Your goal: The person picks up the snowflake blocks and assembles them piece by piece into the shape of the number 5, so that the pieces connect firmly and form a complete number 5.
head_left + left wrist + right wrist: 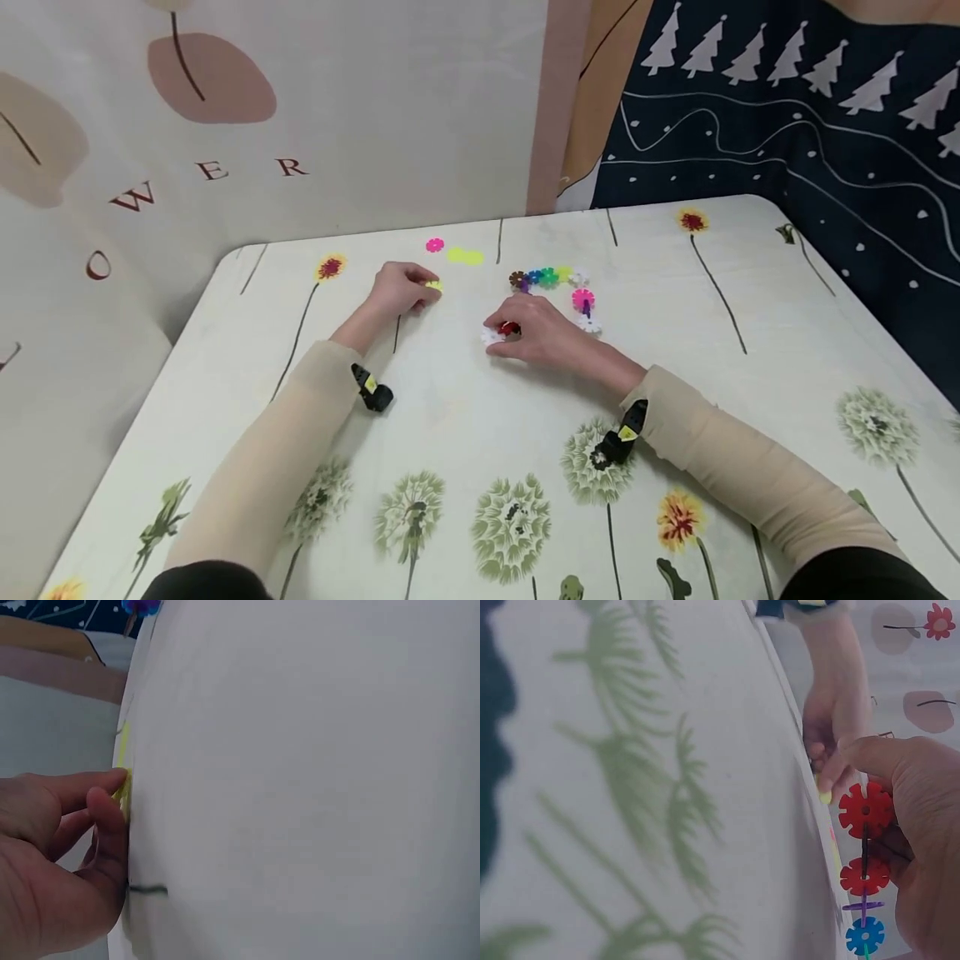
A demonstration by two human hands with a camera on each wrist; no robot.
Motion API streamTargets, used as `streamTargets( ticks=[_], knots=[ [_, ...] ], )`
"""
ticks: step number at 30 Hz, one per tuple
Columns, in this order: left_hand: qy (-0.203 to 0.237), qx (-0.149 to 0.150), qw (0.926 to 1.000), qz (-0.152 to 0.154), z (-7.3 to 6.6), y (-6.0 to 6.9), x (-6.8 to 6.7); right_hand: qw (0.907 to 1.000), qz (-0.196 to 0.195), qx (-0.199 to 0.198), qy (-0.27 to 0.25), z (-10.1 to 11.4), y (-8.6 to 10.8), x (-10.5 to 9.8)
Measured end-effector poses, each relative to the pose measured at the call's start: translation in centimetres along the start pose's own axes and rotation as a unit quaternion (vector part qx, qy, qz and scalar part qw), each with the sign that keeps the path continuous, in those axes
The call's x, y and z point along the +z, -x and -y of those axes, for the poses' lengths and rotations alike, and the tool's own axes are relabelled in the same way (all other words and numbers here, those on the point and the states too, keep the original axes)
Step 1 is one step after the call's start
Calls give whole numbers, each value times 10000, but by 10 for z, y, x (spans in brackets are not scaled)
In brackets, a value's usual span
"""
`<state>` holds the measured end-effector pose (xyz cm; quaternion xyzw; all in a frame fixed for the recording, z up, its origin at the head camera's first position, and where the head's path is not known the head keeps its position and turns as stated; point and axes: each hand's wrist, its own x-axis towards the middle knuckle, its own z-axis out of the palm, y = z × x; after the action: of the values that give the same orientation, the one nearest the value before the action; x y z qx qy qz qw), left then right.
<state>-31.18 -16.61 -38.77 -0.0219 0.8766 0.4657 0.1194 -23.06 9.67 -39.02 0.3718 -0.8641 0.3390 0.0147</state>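
My left hand point(401, 289) pinches a yellow flower-shaped interlocking disc point(434, 286) at the table, left of the middle. In the left wrist view, the yellow disc point(126, 791) shows as a thin edge at the fingertips. My right hand point(536, 331) holds the near end of a chain of joined notched discs, with a white disc point(491, 336) and a red disc point(510, 328) at its fingers. Beyond it the chain curves through brown, blue, green point(549, 277), yellow, white and pink point(582, 298) discs. In the right wrist view, two red discs point(865, 811) show beside the right hand's fingers.
Loose at the table's far side lie a pink disc point(435, 245) and some yellow discs point(466, 256). Printed flowers cover the white tablecloth point(450, 417). A pale curtain point(405, 108) and a dark tree-patterned cloth point(750, 125) hang behind.
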Motion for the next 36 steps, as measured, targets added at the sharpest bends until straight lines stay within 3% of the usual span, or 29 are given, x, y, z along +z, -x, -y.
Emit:
streamTargets(
  ticks=[6,11,17,26,36],
  knots=[
    [330,93,9982,482,13,29,-5,9995,-220,-220,-97,-2,0,2],
    [553,-6,9959,711,15,40,-2,9990,-305,-301,-103,-3,1,3],
    [608,114,9942,879,13,45,2,9989,-332,-312,-67,-1,0,2],
    [897,404,9851,1409,4,53,17,9994,-322,-27,-76,-2,0,2],
    [1009,700,9793,1610,0,58,27,9996,-249,126,-27,-4,1,1]
  ],
)
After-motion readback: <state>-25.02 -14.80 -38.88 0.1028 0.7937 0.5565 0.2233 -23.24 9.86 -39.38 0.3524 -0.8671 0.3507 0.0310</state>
